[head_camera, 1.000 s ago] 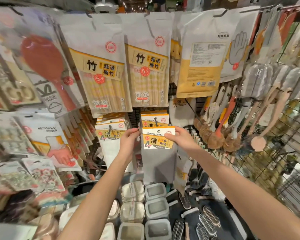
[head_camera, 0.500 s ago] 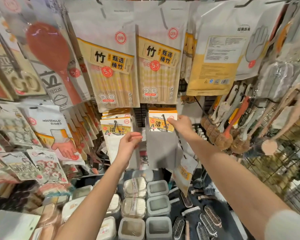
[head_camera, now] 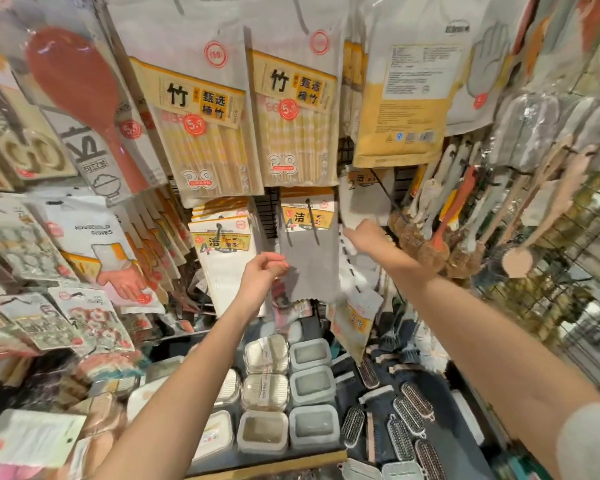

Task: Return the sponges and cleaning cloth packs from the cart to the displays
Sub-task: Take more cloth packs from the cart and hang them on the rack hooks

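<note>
Hanging on a thin black hook (head_camera: 313, 221), the cleaning cloth pack (head_camera: 309, 268) is flat, grey and soft-looking, with a yellow and white card on top. It is between the two hands. The left hand (head_camera: 262, 271) is just left of its lower part, fingers loosely curled, holding nothing. The right hand (head_camera: 366, 233) is just right of the pack, fingers stretched toward its edge and holding nothing. It is too blurry to tell if it touches. Below the hands sit square grey boxes (head_camera: 311, 355) and clear boxes (head_camera: 265, 355) with something pale inside.
</note>
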The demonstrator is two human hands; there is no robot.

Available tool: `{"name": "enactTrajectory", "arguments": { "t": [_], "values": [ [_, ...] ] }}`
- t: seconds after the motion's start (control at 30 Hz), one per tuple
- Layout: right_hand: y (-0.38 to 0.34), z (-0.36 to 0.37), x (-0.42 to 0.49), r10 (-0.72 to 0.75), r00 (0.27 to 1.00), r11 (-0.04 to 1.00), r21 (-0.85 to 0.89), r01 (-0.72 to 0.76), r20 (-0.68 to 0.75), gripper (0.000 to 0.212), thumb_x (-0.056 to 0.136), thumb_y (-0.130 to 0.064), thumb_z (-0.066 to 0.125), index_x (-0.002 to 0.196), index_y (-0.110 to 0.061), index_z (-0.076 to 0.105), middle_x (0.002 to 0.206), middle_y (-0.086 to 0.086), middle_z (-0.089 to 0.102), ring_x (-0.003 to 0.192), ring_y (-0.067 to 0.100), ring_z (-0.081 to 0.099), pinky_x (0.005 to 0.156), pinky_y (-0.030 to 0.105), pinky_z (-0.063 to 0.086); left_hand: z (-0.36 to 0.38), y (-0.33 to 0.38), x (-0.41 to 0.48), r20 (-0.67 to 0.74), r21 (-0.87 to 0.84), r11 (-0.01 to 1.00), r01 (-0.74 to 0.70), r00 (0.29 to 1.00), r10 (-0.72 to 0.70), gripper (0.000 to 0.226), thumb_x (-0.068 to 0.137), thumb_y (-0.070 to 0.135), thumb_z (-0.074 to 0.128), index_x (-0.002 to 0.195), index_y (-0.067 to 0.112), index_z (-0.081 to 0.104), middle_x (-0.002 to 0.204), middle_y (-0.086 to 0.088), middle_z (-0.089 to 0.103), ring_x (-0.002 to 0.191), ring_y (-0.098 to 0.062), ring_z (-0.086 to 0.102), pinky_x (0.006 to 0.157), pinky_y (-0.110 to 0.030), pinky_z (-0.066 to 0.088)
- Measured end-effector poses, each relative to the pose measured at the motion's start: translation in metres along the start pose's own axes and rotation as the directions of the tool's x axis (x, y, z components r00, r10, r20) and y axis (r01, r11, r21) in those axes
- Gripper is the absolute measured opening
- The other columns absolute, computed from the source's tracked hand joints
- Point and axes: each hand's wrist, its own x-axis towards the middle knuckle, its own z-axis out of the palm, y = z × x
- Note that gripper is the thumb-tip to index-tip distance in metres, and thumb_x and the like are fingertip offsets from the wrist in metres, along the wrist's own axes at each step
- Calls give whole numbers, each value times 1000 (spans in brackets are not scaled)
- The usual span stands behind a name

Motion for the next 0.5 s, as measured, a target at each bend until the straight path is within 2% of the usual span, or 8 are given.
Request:
{"name": "enactTrajectory", "arguments": {
  "t": [0.03, 0.07, 0.1, 0.13, 0.2, 0.3, 0.43, 0.5],
  "values": [
    [16, -3, -14, -16, 1000, 1000, 1, 16, 18, 35, 92, -40, 49, 71, -14, 38, 72, 2, 41, 60, 17, 42, 50, 28, 29, 11, -1, -5, 24, 3, 1000, 7, 1000, -8, 15, 88, -1, 58, 99, 8, 62, 89, -8, 66, 85, -19, 61, 75, -28, 47],
    [34, -7, -31, -12, 999, 1000, 13, 12, 39, 30, 92, -37, 50, 79, -10, 46, 79, 4, 47, 67, 20, 48, 55, 30, 35, 23, -1, -11, 59, 11, 1000, 15, 998, -15, 15, 89, 0, 58, 101, 7, 61, 88, -6, 66, 83, -19, 60, 72, -27, 46],
    [52, -10, -46, 2, 999, 1000, 14, -2, 51, 31, 93, -34, 50, 97, -4, 53, 92, 9, 54, 80, 24, 55, 65, 33, 41, 38, -2, -17, 100, 28, 999, 21, 995, -24, 15, 90, 0, 57, 104, 6, 60, 87, -5, 65, 81, -17, 60, 70, -26, 45],
    [72, -17, -65, 40, 998, 999, 21, -41, 53, 38, 94, -32, 49, 114, 1, 52, 106, 15, 58, 94, 29, 57, 75, 35, 44, 56, -3, -24, 146, 39, 999, 25, 989, -30, 15, 90, 0, 56, 104, 6, 60, 86, -5, 65, 79, -15, 59, 68, -24, 45],
    [111, -29, -98, 109, 993, 992, 59, -111, 42, 45, 95, -33, 49, 126, -1, 47, 121, 19, 58, 104, 30, 56, 82, 35, 44, 94, -5, -39, 224, 52, 998, 20, 974, -32, 14, 90, 0, 56, 98, 11, 60, 85, -3, 65, 77, -12, 58, 67, -21, 45],
    [171, -57, -146, 184, 983, 975, 132, -182, -4, 40, 95, -33, 47, 126, -7, 45, 121, 13, 57, 106, 27, 55, 91, 36, 45, 154, -4, -65, 323, 67, 998, 19, 946, -40, 14, 91, 1, 55, 98, 12, 60, 82, -1, 65, 76, -12, 59, 69, -22, 45],
    [271, -108, -221, 313, 933, 926, 277, -258, -177, 39, 91, -34, 55, 122, -11, 54, 119, 8, 60, 108, 24, 56, 89, 30, 43, 251, -2, -119, 506, 102, 995, 12, 860, -62, 13, 91, 0, 55, 92, 12, 60, 83, -7, 63, 72, -15, 59, 70, -26, 46],
    [324, -137, -266, 369, 895, 904, 319, -284, -251, 34, 90, -34, 57, 117, -14, 56, 116, 9, 62, 101, 22, 58, 85, 28, 44, 304, -2, -160, 574, 131, 991, -4, 815, -72, 18, 92, -2, 52, 88, 15, 59, 81, -5, 64, 67, -10, 60, 63, -21, 46]
  ]
}}
